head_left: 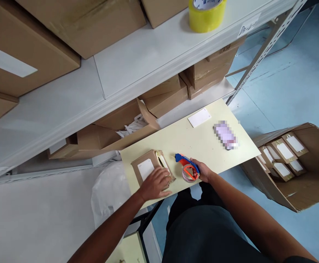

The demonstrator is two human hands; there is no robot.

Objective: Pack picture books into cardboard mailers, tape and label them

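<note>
A small brown cardboard box [144, 168] with a white label lies near the front edge of a pale yellow table [203, 142]. My left hand [155, 183] rests flat on its right part, fingers spread. Beside it my right hand [203, 171] is closed around a blue and orange tape dispenser [188, 168] that sits on the table just right of the box.
A white card [199, 117] and a blurred pinkish item [225, 136] lie further back on the table. Shelves with cardboard boxes and a yellow tape roll [206, 14] stand behind. An open carton [291, 164] of small labelled boxes sits on the floor at right. A white bag [108, 191] hangs left.
</note>
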